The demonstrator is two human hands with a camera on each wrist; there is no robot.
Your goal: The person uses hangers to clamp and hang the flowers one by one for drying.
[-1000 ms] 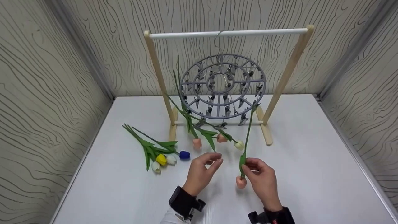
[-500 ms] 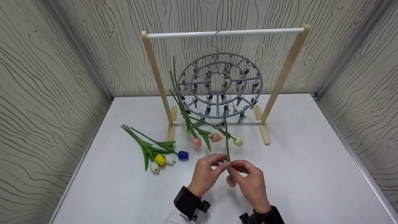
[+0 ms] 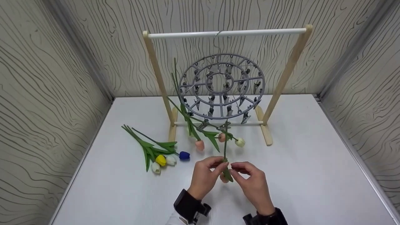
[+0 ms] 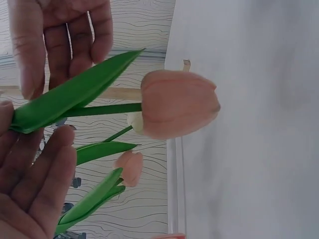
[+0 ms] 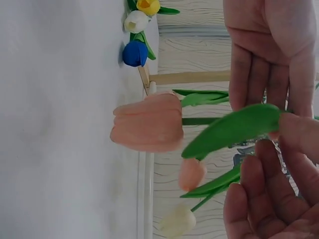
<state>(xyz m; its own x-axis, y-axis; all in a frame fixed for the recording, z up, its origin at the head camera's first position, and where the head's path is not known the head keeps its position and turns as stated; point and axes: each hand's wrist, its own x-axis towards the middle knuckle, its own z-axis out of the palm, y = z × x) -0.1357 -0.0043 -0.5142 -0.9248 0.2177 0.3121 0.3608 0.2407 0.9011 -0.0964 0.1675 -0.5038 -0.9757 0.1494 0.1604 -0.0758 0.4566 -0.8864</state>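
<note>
A pink tulip hangs head-down between the hands. My left hand pinches its stem near the leaf. Close on the right, my right hand has thumb and fingers spread apart, a small gap from the stem in the head view. The tulip's stem rises to just below the front rim of a round grey clip hanger; whether a clip grips it I cannot tell. Several other tulips hang at the hanger's front left, including a pink one and a cream one.
The hanger hooks onto the white bar of a wooden-legged rack. Left of it on the white table lie loose tulips: yellow, blue and white. Patterned panels enclose the table.
The right hand moved left with the pink tulip, and the left hand took the stem. The right fingers have since come off it. The stem's top shifted left along the hanger's rim.
</note>
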